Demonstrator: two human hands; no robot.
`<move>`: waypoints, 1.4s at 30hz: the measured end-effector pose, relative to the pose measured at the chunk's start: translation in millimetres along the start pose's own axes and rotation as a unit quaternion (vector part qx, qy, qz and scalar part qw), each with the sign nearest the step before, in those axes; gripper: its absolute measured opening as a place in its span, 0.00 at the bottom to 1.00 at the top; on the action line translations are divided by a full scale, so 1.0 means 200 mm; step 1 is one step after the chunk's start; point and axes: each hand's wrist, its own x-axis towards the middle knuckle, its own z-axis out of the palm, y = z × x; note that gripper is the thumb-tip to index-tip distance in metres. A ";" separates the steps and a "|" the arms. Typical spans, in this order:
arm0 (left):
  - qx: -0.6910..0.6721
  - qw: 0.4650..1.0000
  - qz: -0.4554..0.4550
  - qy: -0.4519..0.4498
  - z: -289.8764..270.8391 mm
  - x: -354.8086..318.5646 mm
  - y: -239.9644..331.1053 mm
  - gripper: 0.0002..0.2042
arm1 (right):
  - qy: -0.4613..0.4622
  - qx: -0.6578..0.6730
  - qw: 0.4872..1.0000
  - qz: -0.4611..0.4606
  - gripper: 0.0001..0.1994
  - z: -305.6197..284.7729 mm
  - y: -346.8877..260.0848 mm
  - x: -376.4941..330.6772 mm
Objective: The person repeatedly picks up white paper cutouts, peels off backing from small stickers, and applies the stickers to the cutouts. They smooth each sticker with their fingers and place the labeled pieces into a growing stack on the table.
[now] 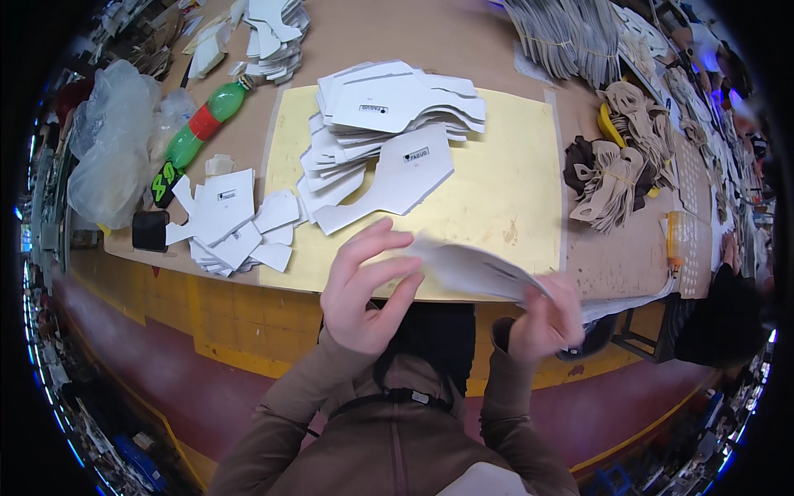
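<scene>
While a white piece was pinched by the right hand, the left hand was held half-open beside it; table and floor were seen partly yellow.

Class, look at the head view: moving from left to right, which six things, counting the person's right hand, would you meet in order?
Plastic bag, green bottle, largest white stack, right hand, lower tan bundle, yellow-orange container.
</scene>
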 end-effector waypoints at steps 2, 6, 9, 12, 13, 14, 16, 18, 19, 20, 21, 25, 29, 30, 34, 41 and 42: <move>-0.074 0.997 -0.015 -0.003 -0.02 -0.01 0.02 0.09 | 0.058 -0.021 0.994 -0.095 0.07 -0.01 -0.09 0.02; -0.372 0.899 -0.179 -0.145 -0.03 -0.04 -0.08 0.20 | -0.180 -0.146 0.950 -0.208 0.11 -0.02 -0.22 0.06; -0.420 0.808 -0.369 -0.187 -0.01 -0.11 -0.18 0.26 | -0.318 -0.120 0.926 -0.166 0.13 0.09 -0.18 -0.01; -0.311 0.859 -0.367 -0.175 -0.02 -0.16 -0.28 0.26 | -0.340 -0.109 0.924 -0.134 0.14 0.13 -0.09 -0.09; -0.301 0.860 -0.372 -0.179 -0.04 -0.17 -0.30 0.25 | -0.314 -0.126 0.934 -0.117 0.17 0.12 -0.04 -0.09; -0.292 0.859 -0.378 -0.185 -0.06 -0.17 -0.31 0.25 | -0.259 -0.129 0.950 -0.115 0.19 0.10 -0.01 -0.09; -0.215 0.891 -0.346 -0.199 -0.09 -0.16 -0.31 0.23 | -0.238 -0.216 0.947 -0.008 0.20 0.09 0.06 -0.07; -0.078 0.939 -0.265 -0.204 -0.10 -0.13 -0.29 0.21 | -0.222 -0.253 0.941 0.035 0.21 0.10 0.12 -0.04; -0.008 0.965 -0.197 -0.170 -0.09 -0.11 -0.28 0.20 | -0.233 -0.254 0.938 0.036 0.21 0.11 0.14 -0.02; 0.062 0.981 -0.127 -0.133 -0.07 -0.08 -0.26 0.19 | -0.245 -0.256 0.934 0.037 0.22 0.13 0.16 -0.01; 0.127 0.986 -0.054 -0.096 -0.06 -0.06 -0.24 0.19 | -0.243 -0.258 0.935 0.034 0.21 0.14 0.17 0.00; 0.050 0.983 -0.098 -0.146 0.02 0.00 -0.17 0.14 | -0.240 -0.271 0.931 0.046 0.16 0.19 0.22 0.04; 0.077 0.981 -0.061 -0.170 0.11 -0.09 -0.12 0.10 | -0.231 -0.253 0.937 0.071 0.11 0.20 0.24 0.07; 0.084 0.982 -0.033 -0.166 0.12 -0.13 -0.11 0.09 | -0.232 -0.256 0.936 0.061 0.10 0.19 0.25 0.08; 0.072 0.987 -0.028 -0.142 0.11 -0.23 -0.17 0.09 | -0.236 -0.249 0.939 0.034 0.07 0.20 0.25 0.08; -0.014 0.983 -0.064 -0.172 0.05 -0.23 -0.21 0.09 | -0.252 -0.165 0.952 0.058 0.06 0.20 0.13 0.10; -0.031 0.982 -0.073 -0.173 0.05 -0.22 -0.21 0.09 | -0.263 -0.148 0.950 0.080 0.06 0.20 0.10 0.09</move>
